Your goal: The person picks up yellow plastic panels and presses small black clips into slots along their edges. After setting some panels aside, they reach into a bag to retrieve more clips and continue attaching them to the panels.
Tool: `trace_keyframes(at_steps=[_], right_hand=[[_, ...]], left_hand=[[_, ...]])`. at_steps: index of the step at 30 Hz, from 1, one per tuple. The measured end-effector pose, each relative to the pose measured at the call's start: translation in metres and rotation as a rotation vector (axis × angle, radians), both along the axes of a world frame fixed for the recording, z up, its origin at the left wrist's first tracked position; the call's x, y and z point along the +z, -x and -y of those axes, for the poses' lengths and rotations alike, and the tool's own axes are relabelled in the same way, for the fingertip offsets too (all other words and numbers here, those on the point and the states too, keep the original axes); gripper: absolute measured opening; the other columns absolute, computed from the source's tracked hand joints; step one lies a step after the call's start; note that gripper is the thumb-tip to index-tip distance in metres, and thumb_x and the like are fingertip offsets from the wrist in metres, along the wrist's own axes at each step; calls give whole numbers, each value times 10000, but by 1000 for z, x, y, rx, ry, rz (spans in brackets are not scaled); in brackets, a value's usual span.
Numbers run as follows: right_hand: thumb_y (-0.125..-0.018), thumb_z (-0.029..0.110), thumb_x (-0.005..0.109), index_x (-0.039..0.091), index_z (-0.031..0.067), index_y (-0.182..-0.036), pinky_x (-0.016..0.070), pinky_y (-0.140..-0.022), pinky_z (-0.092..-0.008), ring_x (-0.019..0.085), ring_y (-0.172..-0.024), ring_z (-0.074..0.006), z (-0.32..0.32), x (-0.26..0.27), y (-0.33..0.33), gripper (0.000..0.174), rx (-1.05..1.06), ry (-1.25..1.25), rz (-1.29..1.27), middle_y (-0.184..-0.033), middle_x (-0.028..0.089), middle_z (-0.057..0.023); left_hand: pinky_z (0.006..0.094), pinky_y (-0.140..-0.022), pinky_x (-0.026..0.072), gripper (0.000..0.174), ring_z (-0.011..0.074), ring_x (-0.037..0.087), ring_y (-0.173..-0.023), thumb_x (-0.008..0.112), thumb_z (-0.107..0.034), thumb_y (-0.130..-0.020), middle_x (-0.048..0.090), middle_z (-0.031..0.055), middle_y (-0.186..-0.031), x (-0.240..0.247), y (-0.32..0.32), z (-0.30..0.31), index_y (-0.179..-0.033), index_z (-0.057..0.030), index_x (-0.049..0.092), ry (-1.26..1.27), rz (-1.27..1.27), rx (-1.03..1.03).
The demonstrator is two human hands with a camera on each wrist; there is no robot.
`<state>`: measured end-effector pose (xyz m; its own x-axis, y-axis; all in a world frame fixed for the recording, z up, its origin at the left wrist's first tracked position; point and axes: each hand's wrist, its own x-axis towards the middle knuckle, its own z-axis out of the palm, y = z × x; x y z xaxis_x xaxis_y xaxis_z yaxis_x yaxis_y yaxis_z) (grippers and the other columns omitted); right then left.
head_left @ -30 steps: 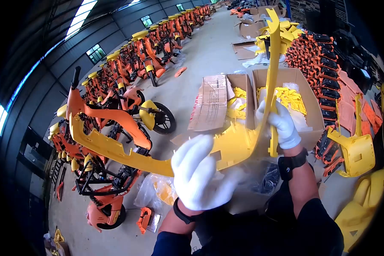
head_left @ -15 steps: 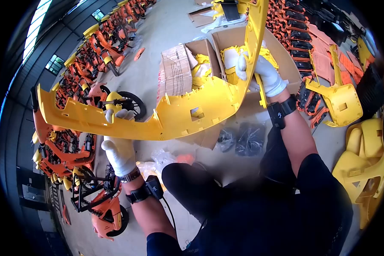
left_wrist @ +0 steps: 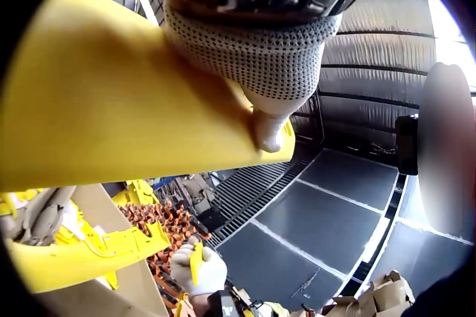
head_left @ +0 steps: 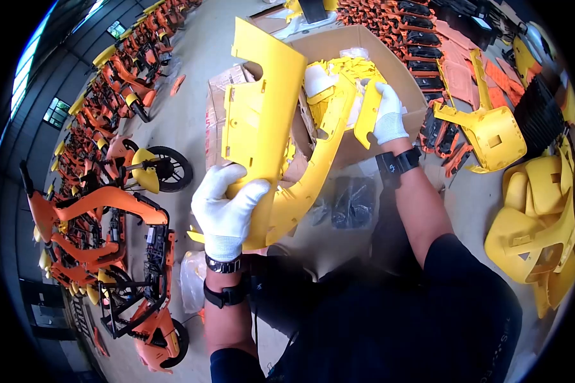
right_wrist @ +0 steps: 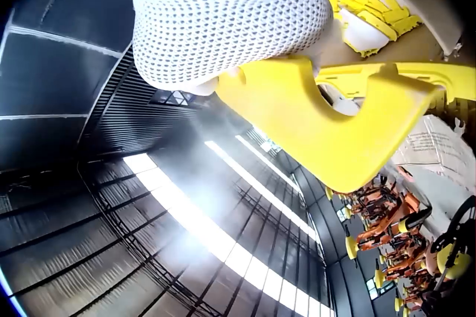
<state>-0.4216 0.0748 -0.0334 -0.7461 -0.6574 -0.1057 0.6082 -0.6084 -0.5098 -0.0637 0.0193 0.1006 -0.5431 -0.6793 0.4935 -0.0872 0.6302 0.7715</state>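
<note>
A large curved yellow plastic panel (head_left: 265,105), apparently a scooter body cover, is held up in front of me. My white-gloved left hand (head_left: 223,205) grips its near part, the thumb over the outer face. The panel bends round below, and its far arm (head_left: 322,159) rises toward a cardboard box. In my gloved right hand (head_left: 390,115) is a small yellow trim piece (head_left: 367,116), pinched near its upper part and apart from the panel. The right wrist view shows a rounded notch in that trim piece (right_wrist: 320,131).
An open cardboard box (head_left: 399,67) with small yellow parts stands beyond my hands. Left are an orange scooter frame (head_left: 128,210) and rows of scooters. At right lie yellow covers (head_left: 536,223) and stacked orange-black parts (head_left: 425,38). Bagged black parts (head_left: 352,203) lie near my legs.
The left hand first comes away blurred, then reaches under the panel's left arm, and now grips it. The panel has swung more upright; the right hand has parted from it, holding the trim piece.
</note>
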Motion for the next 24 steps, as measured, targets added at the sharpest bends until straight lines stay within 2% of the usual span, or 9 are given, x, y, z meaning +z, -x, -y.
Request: trace_keyframes(at_steps=[1,2,4,6,7,10,13,17,24], right_hand=[[-968,235,512,567,-40,-1256,525,-981,-421,643,-1111,-294,-8,23,-8,403,-22,38,-41,-1218,646,-190],[-958,162,552,611,-22,-1206,543,-921,-402,656,-1049,-276,-14,25,0,314,84,123,-66,-1130,665,-143],[-962,128,561,625,-44,-1171,544,-919,-379,664,-1036,-239,-27,60,-21,278,132,191,-286,-1111,668,-129],[-952,106,591,624,-51,-1173,549,-899,-344,668,-1016,-198,-38,72,-33,273,269,75,-491,-1095,670,-113],[-935,109,626,634,-58,-1149,559,-856,-310,683,-949,-181,-41,79,-42,271,331,-9,-541,-1056,686,-100],[-918,143,677,641,-85,-1103,546,-764,-280,672,-835,-144,-33,56,-48,296,294,-297,-849,-966,698,-87],[-904,136,706,623,-89,-1126,528,-803,-270,652,-921,-137,-20,39,-51,327,298,-314,-825,-1022,685,-96],[-897,117,701,606,-83,-1161,515,-851,-285,637,-975,-142,-4,11,-55,344,385,-286,-733,-1075,673,-88],[-929,149,655,613,-69,-1160,511,-856,-280,622,-965,-117,4,27,-59,320,391,-450,-957,-1054,669,-67]], left_hand=[[274,-731,497,285,133,602,-772,864,-61,-722,642,51,-831,-20,12,1,-920,37,684,-46,-34,-19],[282,-740,509,271,140,617,-780,860,-66,-732,664,57,-848,-34,21,3,-920,34,692,-34,69,3],[268,-740,513,229,105,594,-787,825,-43,-792,667,30,-854,-77,38,12,-948,43,681,-180,114,-64],[270,-729,523,229,97,604,-774,831,-76,-802,685,36,-854,-101,52,14,-934,46,689,-348,112,-39],[274,-738,527,246,98,612,-781,837,-97,-802,698,49,-869,-110,57,19,-938,47,690,-278,186,-88],[281,-745,515,294,120,619,-790,841,-122,-782,706,84,-837,-121,66,15,-948,64,684,-349,211,-155],[282,-749,511,286,123,615,-794,833,-118,-794,706,78,-841,-134,66,17,-948,68,682,-554,117,-139],[273,-770,504,262,114,609,-820,820,-89,-800,707,65,-866,-142,63,24,-962,67,686,-528,195,-84],[255,-771,511,224,97,619,-846,755,-19,-823,719,60,-954,-140,65,27,-1019,67,690,-663,69,-156]])
